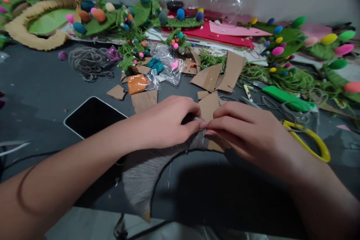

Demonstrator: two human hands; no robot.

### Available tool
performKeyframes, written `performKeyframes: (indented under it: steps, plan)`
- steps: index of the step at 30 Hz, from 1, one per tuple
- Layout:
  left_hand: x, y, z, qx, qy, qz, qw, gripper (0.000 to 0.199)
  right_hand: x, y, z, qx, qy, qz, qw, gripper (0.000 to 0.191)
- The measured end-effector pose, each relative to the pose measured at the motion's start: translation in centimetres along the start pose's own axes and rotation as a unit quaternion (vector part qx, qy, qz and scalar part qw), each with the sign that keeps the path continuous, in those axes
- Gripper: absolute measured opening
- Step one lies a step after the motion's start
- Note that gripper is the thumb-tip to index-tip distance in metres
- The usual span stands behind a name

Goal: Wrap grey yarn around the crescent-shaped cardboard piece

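Observation:
A curved cardboard crescent, largely wrapped in grey yarn (pixel 149 172), lies across the dark table's near side with one tapered tip toward me. My left hand (pixel 168 122) is closed on its upper part, thumb and fingertips pinching at the edge of the wrapping. Close against those fingertips, my right hand (pixel 247 127) is pinched at the same spot, where grey winding meets bare cardboard (pixel 209 107). The strand between the fingers is mostly hidden. A phone (pixel 94 116) lies dark beside my left forearm.
Yellow-handled scissors (pixel 312 140) and a green comb (pixel 288 97) lie at the right. Cardboard scraps (pixel 232 69) and small plastic packets (pixel 137 83) spread beyond my hands. Loose grey yarn (pixel 88 62) is at back left. Green leaf pieces with coloured balls (pixel 99 20) line the wall.

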State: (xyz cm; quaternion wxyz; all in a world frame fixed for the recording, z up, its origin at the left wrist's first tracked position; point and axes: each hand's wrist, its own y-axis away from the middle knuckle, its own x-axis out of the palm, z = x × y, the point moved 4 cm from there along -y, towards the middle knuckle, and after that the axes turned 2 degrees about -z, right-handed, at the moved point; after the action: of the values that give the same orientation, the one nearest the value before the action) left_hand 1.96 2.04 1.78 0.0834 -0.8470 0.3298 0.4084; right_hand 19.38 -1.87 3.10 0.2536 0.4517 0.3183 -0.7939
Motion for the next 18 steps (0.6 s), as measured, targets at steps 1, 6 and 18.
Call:
performKeyframes:
  steps: [1,6,18]
  plan:
    - [0.2,0.1,-0.2,0.005,0.010,0.020,1.000,0.028,-0.1,0.0,-0.1,-0.003,-0.007,-0.002,1.000,0.008]
    - [0.6,0.4,-1.0,0.067,0.062,0.077,0.993,0.025,-0.5,-0.2,0.0,-0.003,-0.084,-0.001,0.996,0.007]
    - [0.0,0.5,-1.4,0.130,0.110,0.098,0.980,0.017,-0.6,-0.6,-0.8,0.060,-0.197,-0.053,0.977,0.007]
